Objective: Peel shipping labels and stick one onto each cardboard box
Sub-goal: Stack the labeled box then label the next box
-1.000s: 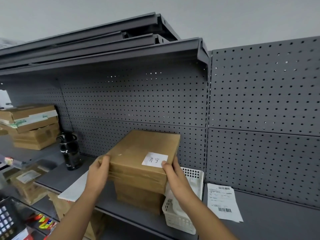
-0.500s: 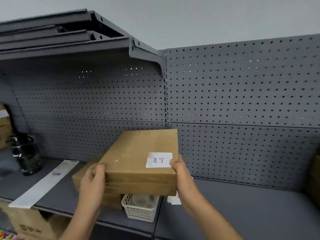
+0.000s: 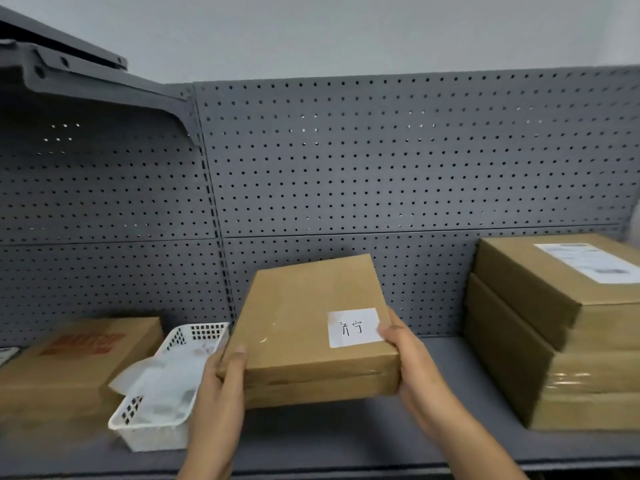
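Cardboard, brown and plain, makes up every package in the head view. One cardboard box [image 3: 311,327] is held clear of the grey shelf [image 3: 346,441] at centre frame. The left hand [image 3: 221,386] grips its near left corner and the right hand [image 3: 412,362] grips its near right corner, fingers curled round the edges.

A small white slip [image 3: 354,327] with handwritten marks sits on the lid by the right thumb. No printed shipping label shows on this box.

At the right edge stands a stack [image 3: 554,358] of what appears to be three boxes. The top one carries a printed label [image 3: 588,263]; the lids beneath are hidden.

At lower left lies one box with red print [image 3: 69,362], no label seen. Beside it stands a white basket [image 3: 173,344] of pale crumpled material, nature unclear.

Count: five boxes, one printed label, one slip, one basket.

Assessment: one box confirmed labelled. The held box and the left one remain outstanding, so the task is judged to be at an early or middle stage.
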A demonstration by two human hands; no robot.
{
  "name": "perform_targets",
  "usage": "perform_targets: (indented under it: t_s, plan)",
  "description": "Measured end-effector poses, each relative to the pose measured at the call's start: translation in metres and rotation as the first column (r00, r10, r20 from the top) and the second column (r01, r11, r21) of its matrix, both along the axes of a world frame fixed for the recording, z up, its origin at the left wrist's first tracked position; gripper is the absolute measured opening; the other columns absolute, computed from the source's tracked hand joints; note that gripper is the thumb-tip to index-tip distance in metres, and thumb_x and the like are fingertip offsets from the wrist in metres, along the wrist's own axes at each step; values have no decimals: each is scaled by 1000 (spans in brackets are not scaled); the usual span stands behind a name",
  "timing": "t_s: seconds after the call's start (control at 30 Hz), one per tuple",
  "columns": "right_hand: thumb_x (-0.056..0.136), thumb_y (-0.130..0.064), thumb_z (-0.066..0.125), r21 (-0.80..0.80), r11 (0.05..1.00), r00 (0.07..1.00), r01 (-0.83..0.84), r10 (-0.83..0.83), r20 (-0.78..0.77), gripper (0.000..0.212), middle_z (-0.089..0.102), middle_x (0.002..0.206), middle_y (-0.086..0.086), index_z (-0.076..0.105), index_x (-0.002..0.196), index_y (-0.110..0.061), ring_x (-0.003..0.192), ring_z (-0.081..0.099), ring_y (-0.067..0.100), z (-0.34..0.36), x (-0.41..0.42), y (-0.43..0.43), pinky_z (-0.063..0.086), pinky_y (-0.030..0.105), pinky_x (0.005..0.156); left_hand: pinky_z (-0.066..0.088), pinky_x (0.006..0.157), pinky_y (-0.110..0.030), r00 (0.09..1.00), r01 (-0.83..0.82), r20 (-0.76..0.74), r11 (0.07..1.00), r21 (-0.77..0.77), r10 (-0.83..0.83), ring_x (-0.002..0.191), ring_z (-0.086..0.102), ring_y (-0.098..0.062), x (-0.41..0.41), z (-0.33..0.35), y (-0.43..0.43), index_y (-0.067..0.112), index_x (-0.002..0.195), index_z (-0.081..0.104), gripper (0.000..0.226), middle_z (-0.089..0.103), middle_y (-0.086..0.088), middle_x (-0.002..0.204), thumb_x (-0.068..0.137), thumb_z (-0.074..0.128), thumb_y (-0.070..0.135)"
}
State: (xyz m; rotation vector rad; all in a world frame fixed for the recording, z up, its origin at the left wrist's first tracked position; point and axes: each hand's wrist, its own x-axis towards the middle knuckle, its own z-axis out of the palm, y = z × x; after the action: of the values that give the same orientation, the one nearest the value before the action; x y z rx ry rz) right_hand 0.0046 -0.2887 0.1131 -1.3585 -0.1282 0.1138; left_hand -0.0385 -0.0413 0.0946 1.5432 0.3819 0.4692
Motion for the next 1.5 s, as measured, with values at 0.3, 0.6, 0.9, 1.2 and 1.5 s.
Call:
perform_targets:
  t_s: [0.3, 0.6, 0.9, 1.2, 1.5]
  plan:
    - [100, -10, 37, 104, 984, 980, 145, -129, -152, 48, 74, 129, 5, 68, 131, -29, 117, 68, 26, -49, 8, -89, 44, 48, 101, 38, 105, -33, 990, 133, -38, 987, -94, -137, 129, 51, -15, 13, -37, -86, 25, 156, 44, 53, 56, 4, 146, 105, 56, 33]
    - [99, -8, 33, -16, 989, 957, 145, -145, -250, 51, 74, 128, 7, 61, 138, -24, 124, 65, 31, -100, 27, -108, 43, 50, 112, 37, 108, -32, 965, 194, -164, 978, -78, -205, 133, 52, -15, 18, -80, -106, 27, 156, 44, 51, 56, 5, 150, 106, 50, 37]
    - [102, -11, 36, -162, 981, 968, 107, -140, -210, 46, 77, 122, -3, 66, 130, -32, 115, 70, 21, -108, 33, -111, 48, 42, 101, 37, 112, -30, 959, 219, -179, 975, -25, -220, 134, 51, -9, 16, -94, -104, 29, 158, 38, 70, 56, 12, 146, 97, 49, 61]
    - [95, -1, 61, -537, 801, 964, 263, -191, 186, 50, 57, 139, -8, 57, 141, -21, 127, 54, 4, -81, 37, -108, 38, 15, 102, 25, 111, -22, 950, 281, -177, 950, 134, -256, 133, 37, 1, 22, -82, -67, 37, 146, 46, 44, 45, 21, 142, 106, 38, 54]
    - [90, -43, 42, -832, 482, 913, 274, 142, 383, 55, 58, 135, -10, 66, 132, -19, 134, 43, 9, -63, 38, -64, 34, 30, 116, 25, 126, -34, 939, 343, -318, 409, 845, -129, 155, 31, -21, 72, -117, 28, 22, 156, 44, 53, 37, 0, 166, 103, 54, 27]
